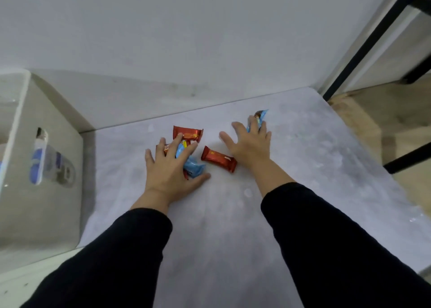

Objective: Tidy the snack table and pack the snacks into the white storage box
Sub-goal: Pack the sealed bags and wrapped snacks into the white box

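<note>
Two black-sleeved arms reach over a pale bench (233, 214). The left hand (170, 168) lies spread, pressing a small heap of red and blue snacks (190, 168). The right hand (250, 144), fingers splayed, presses a blue bar (258, 119). A red bar (218, 159) lies between them. The white box (53, 121) stands far left.

Plain indoor room, likely home: bare white wall (186, 28), pale marble-look table (210, 214), wood-look floor (373, 112).
</note>
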The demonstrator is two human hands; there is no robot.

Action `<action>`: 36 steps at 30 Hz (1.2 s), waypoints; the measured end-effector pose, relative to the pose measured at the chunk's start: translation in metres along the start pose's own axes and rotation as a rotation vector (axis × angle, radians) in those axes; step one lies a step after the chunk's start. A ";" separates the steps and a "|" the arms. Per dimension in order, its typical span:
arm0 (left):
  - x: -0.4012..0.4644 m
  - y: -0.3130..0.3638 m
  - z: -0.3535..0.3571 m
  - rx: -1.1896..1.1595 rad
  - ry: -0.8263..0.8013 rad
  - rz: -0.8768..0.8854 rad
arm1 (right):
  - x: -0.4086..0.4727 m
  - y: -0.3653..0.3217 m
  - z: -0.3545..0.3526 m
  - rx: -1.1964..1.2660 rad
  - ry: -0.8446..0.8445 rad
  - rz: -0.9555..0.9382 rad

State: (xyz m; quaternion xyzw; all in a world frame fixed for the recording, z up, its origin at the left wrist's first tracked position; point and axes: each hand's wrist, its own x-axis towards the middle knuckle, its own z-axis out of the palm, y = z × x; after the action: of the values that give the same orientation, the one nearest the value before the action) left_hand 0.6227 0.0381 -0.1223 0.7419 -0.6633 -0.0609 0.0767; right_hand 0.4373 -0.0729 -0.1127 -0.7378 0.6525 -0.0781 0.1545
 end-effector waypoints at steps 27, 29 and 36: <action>-0.034 -0.030 -0.021 -0.177 0.197 -0.187 | -0.028 -0.066 0.041 -0.172 0.276 -0.576; -0.042 -0.035 -0.026 -0.180 0.181 -0.174 | -0.040 -0.065 0.038 -0.142 0.246 -0.536; -0.048 -0.038 -0.094 -0.291 0.177 -0.185 | -0.064 -0.094 -0.015 0.084 0.210 -0.351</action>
State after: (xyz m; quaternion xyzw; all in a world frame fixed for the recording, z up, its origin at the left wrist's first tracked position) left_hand 0.6724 0.0932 -0.0380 0.7834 -0.5670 -0.0974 0.2352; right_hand 0.5118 -0.0018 -0.0617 -0.8209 0.5225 -0.2074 0.1004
